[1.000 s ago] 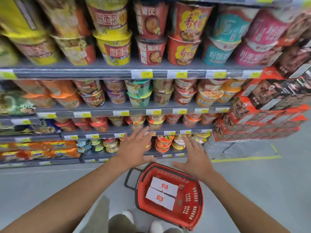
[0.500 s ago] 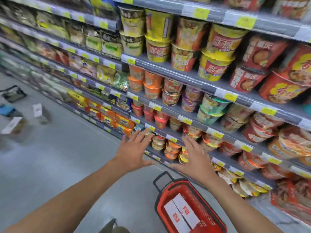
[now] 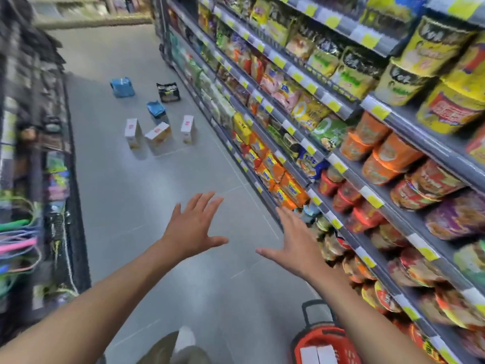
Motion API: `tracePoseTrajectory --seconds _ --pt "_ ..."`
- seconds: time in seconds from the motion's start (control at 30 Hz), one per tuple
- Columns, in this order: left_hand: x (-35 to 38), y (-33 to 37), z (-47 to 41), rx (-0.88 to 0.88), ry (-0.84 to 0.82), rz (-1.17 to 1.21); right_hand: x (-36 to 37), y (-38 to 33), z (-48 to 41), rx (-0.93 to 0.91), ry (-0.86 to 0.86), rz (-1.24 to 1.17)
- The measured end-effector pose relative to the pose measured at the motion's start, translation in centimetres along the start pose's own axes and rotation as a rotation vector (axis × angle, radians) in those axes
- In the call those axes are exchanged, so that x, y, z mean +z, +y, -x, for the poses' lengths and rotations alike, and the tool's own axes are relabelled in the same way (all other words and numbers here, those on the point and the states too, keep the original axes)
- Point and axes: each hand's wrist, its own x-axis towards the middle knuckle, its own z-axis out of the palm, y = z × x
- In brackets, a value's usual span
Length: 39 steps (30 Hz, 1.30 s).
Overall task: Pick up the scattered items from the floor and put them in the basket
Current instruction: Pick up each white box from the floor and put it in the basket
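I hold both hands out in front of me over the grey floor. My left hand is spread flat with nothing in it, and my right hand is spread flat and bare too. The red plastic basket sits on the floor down by my right arm, with two white boxes inside. Far ahead on the floor I see three white cartons, two blue packs and one black packet, close together. Long shelves of noodle cups and bags run along my right side.
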Motion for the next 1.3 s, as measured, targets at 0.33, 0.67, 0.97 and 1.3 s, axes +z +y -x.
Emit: tracePoseTrajectory --seconds 0.33,0.67,0.97,1.3 --pt "-3.1 -16.1 1.9 -0.213 0.047 0.030 3.8 -14.4 -10.1 -0.140 -0.021 0.027" --pt "-4.0 -23.2 -4.0 -0.288 0.067 0.051 4.9 -18.7 -20.1 -0.215 -0.068 0.046" --pt "-7.3 -29.7 -16.5 -0.352 0.117 0.069 3.9 -21.5 -36.4 -0.275 -0.102 0.000" --pt "-10.4 -37.2 -29.5 -0.503 0.126 0.086 1.2 -24.9 -55.9 -0.333 -0.169 -0.009"
